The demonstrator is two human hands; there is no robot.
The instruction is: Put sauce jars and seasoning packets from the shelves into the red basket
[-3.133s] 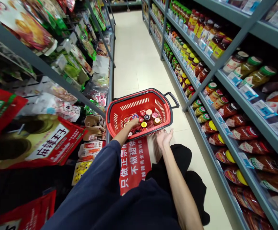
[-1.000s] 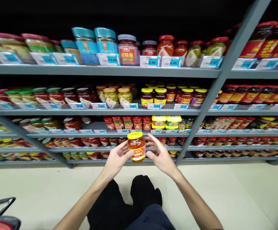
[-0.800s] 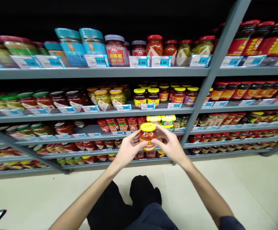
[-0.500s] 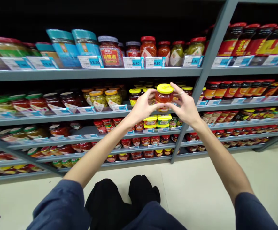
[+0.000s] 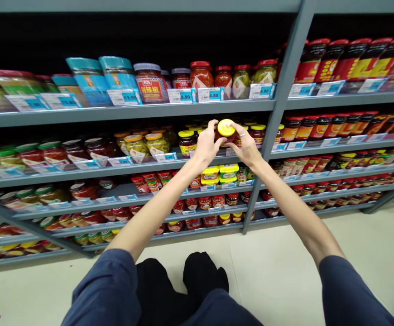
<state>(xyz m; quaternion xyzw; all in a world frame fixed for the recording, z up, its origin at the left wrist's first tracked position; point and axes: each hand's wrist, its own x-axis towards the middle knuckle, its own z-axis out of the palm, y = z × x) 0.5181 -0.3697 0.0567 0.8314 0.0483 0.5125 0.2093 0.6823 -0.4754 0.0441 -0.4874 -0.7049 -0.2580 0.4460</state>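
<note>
A glass jar of red sauce with a yellow lid (image 5: 226, 128) is held between both my hands at the second shelf (image 5: 122, 165) from the top. My left hand (image 5: 206, 146) grips its left side and my right hand (image 5: 247, 147) its right side, fingers curled round it. The jar's body is mostly hidden by my fingers; only the lid shows well. It sits just right of a dark jar with a yellow lid (image 5: 186, 141) and left of red-sauce jars (image 5: 257, 132) standing on that shelf.
Grey metal shelving holds rows of jars on several levels, with blue price tags (image 5: 209, 94) along the edges. A slanted grey upright (image 5: 278, 104) crosses the shelves just right of my hands. Pale floor tiles (image 5: 285, 271) lie below.
The jar came out of a red basket on the floor, and both hands raised it from the lower shelf height to the second shelf. It now sits further in among the jars.
</note>
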